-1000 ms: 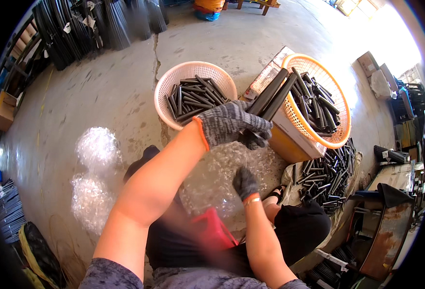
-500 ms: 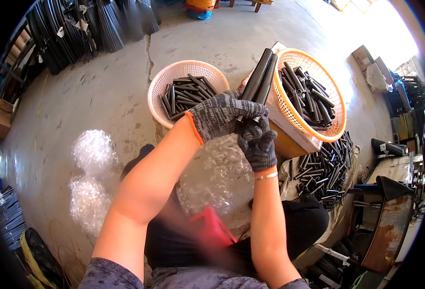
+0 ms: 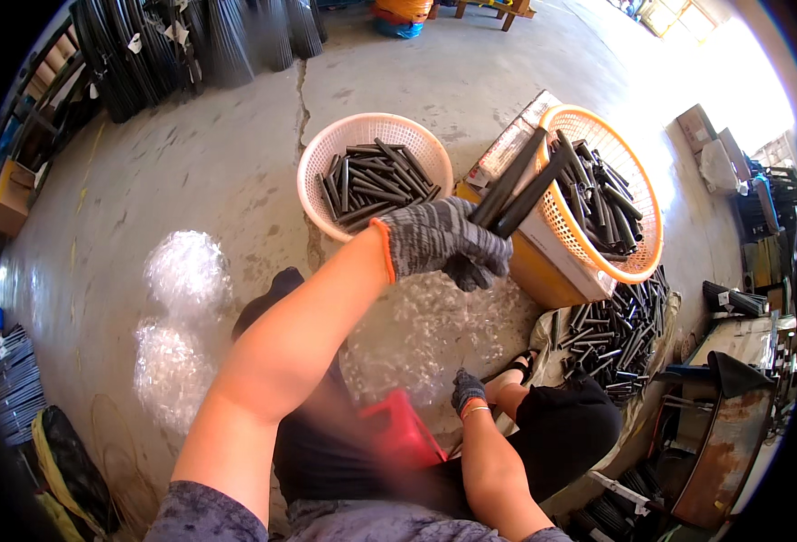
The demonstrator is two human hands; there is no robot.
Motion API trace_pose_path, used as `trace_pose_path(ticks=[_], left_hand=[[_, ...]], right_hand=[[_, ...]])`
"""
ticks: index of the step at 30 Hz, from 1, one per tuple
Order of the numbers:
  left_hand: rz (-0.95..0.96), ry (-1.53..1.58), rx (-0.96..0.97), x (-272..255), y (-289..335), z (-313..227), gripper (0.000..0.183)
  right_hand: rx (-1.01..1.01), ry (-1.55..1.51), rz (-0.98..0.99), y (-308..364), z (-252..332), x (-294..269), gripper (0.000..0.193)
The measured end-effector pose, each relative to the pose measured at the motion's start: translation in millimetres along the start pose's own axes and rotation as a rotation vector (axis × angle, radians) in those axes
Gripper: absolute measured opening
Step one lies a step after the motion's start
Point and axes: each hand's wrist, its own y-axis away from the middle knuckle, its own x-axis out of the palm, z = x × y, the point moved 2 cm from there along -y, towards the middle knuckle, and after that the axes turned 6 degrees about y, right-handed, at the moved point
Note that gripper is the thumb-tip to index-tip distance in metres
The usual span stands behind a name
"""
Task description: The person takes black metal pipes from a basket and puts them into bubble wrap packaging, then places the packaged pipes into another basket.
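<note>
My left hand [image 3: 448, 242], in a grey knit glove with an orange cuff, is closed round the lower ends of black tubes [image 3: 517, 185]. Two tubes stick out of the fist, slanting up and to the right, with their far ends by the orange basket. Lower down, over the floor near my right foot, is my right hand [image 3: 468, 390], gloved in dark grey. Its fingers look drawn together; whatever they hold, if anything, is too small to make out. Clear plastic scraps [image 3: 425, 334] lie on the floor beneath the hands.
A pale pink basket [image 3: 312, 172] of short black tubes stands ahead. An orange basket [image 3: 656, 226] of tubes tilts on a cardboard box [image 3: 543, 257]; loose tubes [image 3: 615, 330] are heaped on a sheet below. Clear plastic bundles [image 3: 188, 271] lie left, a red plastic thing [image 3: 403, 425] between my legs.
My right hand has left the tubes and dropped down toward my right foot. The left hand still holds the tubes, now tilted further right. The whole view has shifted slightly.
</note>
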Motion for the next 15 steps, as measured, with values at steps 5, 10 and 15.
trace_pose_path(ticks=[5, 10, 15], left_hand=[[-0.224, -0.77, 0.173, -17, -13, 0, 0.03], [-0.348, -0.605, 0.36, -32, -13, -12, 0.033], [-0.474, -0.293, 0.19, -38, 10, -24, 0.032]], right_hand=[[-0.437, 0.089, -0.005, 19, 71, 23, 0.023], [-0.3, -0.072, -0.041, 46, 110, 0, 0.025], [-0.073, -0.1, -0.152, -14, 77, -24, 0.032]])
